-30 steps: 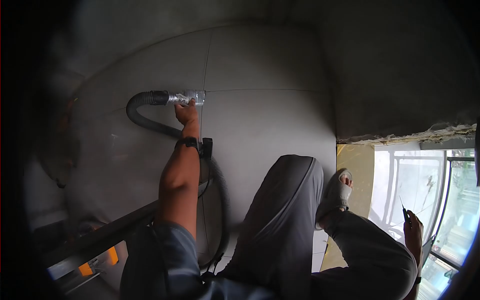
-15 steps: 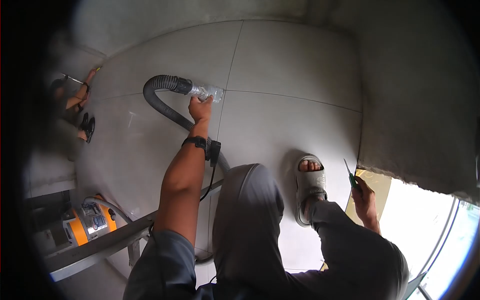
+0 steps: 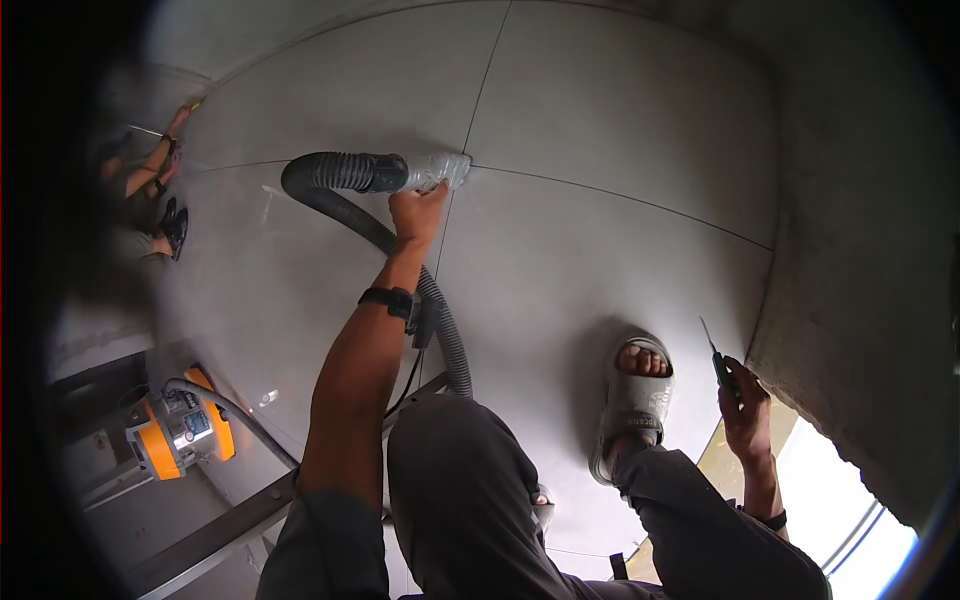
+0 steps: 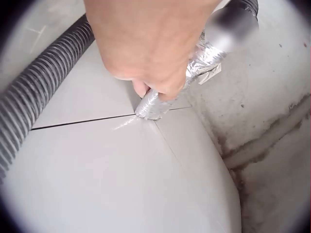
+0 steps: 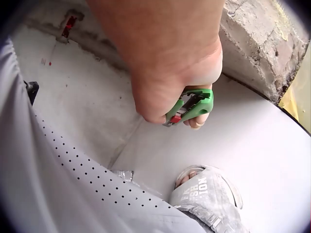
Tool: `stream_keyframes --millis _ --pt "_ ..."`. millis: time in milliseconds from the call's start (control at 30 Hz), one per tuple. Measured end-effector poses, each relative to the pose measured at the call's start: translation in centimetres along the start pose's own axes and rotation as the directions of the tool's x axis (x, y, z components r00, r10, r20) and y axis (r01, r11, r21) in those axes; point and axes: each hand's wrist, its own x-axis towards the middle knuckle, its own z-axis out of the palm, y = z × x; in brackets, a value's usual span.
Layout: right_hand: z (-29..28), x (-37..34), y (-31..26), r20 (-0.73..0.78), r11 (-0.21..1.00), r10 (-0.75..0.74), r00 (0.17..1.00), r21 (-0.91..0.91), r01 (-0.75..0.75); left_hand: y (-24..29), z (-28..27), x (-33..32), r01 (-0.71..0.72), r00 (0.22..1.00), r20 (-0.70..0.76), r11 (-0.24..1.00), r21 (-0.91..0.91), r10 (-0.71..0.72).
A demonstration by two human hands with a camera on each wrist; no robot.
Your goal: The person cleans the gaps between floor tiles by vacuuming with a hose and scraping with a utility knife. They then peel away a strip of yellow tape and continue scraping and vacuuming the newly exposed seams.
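Note:
My left hand (image 3: 418,212) grips a nozzle (image 3: 440,168) wrapped in shiny silver tape, fitted to the end of a ribbed grey vacuum hose (image 3: 345,215). In the left wrist view the taped nozzle (image 4: 151,106) slants down, its mouth right at a dark joint between floor tiles. The hose loops back under my left forearm. Off to the right, my right hand (image 3: 748,415) holds a green-handled knife (image 3: 721,370), its thin blade pointing away from me. The right wrist view shows the green handle (image 5: 203,104) inside curled fingers, with a small red part on it.
An orange and grey vacuum cleaner (image 3: 185,430) stands at left behind a metal bar (image 3: 215,540). Another person (image 3: 150,185) crouches at far left. My sandalled foot (image 3: 640,400) is on the tiles between my hands. A rough-edged wall (image 3: 870,260) rises at right beside a bright opening.
The head view has shifted, bringing the vacuum cleaner and other person into sight. My left hand and nozzle appear farther right and up. My right hand has come from the bright opening toward the tiles.

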Motion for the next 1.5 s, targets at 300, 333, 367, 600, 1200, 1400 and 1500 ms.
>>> stream_keyframes --millis 300,333,367,600,1200,1400,1500 --pt "0.5 1.0 -1.7 0.010 0.998 -0.061 0.998 -0.022 0.061 2.9 2.7 -1.0 -0.194 0.967 0.155 0.979 -0.061 0.201" --pt "0.2 1.1 -1.9 0.011 0.999 -0.052 0.999 -0.008 0.052 3.2 3.3 -1.4 -0.266 0.946 0.182 0.964 -0.033 0.267" --pt "0.1 1.2 -1.9 0.012 0.999 -0.041 0.999 0.009 0.041 3.4 3.4 -1.2 -0.266 0.945 0.188 0.963 -0.042 0.269" --pt "-0.1 -0.2 -1.1 -0.017 0.999 0.016 1.000 -0.029 -0.017 4.3 4.3 -1.5 -0.102 0.950 0.271 0.973 -0.207 0.157" --pt "0.5 -1.8 0.4 -0.042 0.996 0.083 0.996 0.047 -0.081 12.4 15.9 -6.5 -0.196 0.803 0.511 0.946 -0.258 0.305" --pt "1.1 -2.6 1.4 -0.062 0.992 0.095 0.994 0.086 -0.089 13.4 20.2 -8.9 -0.181 0.817 0.471 0.923 -0.339 0.333" --pt "1.2 -3.1 1.7 -0.069 0.990 0.124 0.990 0.077 -0.119 15.1 22.7 -10.8 -0.190 0.818 0.452 0.908 -0.374 0.357"
